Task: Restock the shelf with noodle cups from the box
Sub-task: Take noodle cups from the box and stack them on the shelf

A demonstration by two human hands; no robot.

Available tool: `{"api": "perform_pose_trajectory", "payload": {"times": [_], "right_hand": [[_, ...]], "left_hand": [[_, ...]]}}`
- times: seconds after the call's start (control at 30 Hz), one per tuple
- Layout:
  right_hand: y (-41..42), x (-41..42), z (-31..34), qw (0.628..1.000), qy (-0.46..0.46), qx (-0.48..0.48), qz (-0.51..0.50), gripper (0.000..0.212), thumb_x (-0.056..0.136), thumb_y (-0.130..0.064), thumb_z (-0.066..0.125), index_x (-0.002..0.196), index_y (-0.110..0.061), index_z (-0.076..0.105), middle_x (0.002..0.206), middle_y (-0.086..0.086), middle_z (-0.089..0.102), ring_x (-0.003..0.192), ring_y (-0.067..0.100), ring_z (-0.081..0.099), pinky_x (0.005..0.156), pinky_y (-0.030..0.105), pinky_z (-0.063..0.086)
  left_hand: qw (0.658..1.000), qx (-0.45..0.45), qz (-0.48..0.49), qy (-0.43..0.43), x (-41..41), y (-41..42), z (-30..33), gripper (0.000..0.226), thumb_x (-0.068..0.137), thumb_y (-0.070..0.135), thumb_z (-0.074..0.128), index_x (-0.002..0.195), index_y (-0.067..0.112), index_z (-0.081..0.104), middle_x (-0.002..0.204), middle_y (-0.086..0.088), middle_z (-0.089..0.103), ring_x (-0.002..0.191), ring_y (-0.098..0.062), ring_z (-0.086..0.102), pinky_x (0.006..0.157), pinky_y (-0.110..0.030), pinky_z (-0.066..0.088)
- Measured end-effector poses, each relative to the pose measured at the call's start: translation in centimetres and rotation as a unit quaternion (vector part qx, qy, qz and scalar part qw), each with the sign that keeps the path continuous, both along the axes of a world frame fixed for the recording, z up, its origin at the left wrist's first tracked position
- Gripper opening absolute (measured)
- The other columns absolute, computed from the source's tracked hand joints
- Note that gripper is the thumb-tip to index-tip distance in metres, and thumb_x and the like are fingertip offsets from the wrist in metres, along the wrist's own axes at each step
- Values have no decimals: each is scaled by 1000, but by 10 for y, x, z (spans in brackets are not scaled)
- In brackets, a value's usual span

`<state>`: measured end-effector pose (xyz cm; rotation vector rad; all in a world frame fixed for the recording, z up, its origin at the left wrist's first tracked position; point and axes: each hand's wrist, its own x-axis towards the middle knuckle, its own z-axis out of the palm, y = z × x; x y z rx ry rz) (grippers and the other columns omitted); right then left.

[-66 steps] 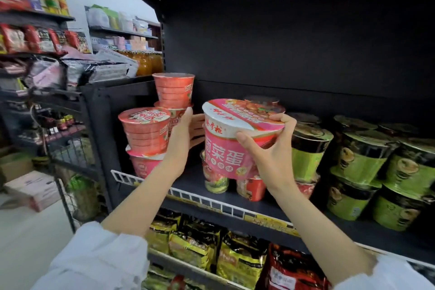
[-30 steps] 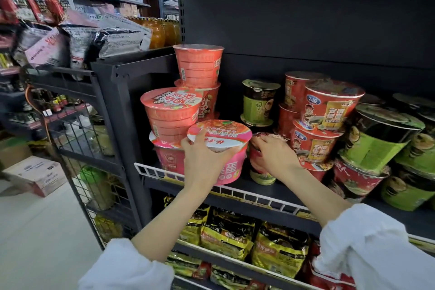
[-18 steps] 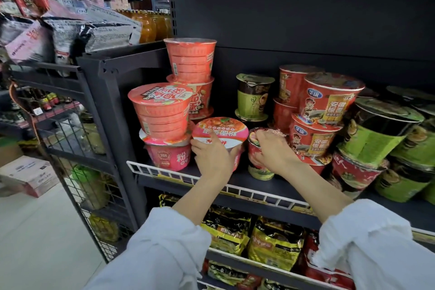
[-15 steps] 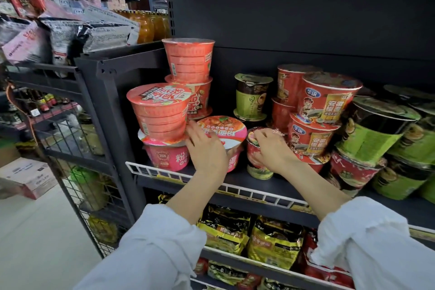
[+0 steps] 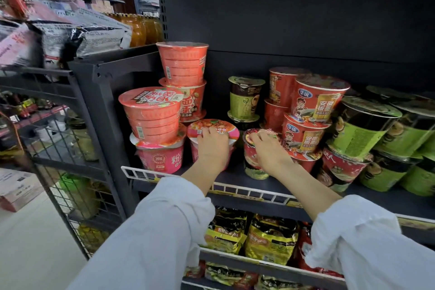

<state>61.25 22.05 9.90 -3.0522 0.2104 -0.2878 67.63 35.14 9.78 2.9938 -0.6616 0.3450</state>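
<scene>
A pink noodle cup (image 5: 211,125) with an orange-pictured lid stands on the dark shelf (image 5: 235,189), right of a stack of orange cups. My left hand (image 5: 213,148) covers its front, fingers curled over the lid's rim. Just to the right, my right hand (image 5: 268,150) grips the top of a smaller red-and-green cup (image 5: 253,167), which stands upright on the same shelf. Both white sleeves reach in from below. The box is out of view.
Orange cups (image 5: 150,115) are stacked on a pink cup (image 5: 160,158) at the left, with a taller orange stack (image 5: 182,63) behind. Red cups (image 5: 315,99) and green cups (image 5: 362,129) fill the right. Noodle packets (image 5: 270,242) lie below. A wire rack (image 5: 70,148) stands left.
The pink cup came down from between both hands onto the shelf beside the orange stack. My right hand let go of it and moved to the small red cup; my left slid over its front.
</scene>
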Motion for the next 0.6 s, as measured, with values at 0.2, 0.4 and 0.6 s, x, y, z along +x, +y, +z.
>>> {"api": "perform_pose_trajectory", "payload": {"times": [0.2,0.4,0.6], "right_hand": [[-1,-42,1,982,-114,149,24,49,91,-4,47,139,-12,40,143,5,39,131,23,37,107,30,31],[-39,-121,-1,964,-171,203,-30,28,92,-9,50,117,-14,61,118,4,61,102,16,57,83,20,40],[-108,-240,-6,945,-179,244,-122,19,93,-11,50,105,-15,65,92,6,70,84,20,64,77,36,53]], "left_hand": [[989,-139,-55,19,-21,0,-3,40,91,26,52,128,11,51,131,-13,48,124,-33,39,98,-44,37],[950,-258,-177,16,-96,-32,0,23,90,18,53,111,13,62,100,-7,68,93,-27,62,80,-43,51],[917,-312,-246,28,-206,-110,-4,13,91,21,55,96,14,64,84,1,68,80,-22,65,80,-43,50]]}}
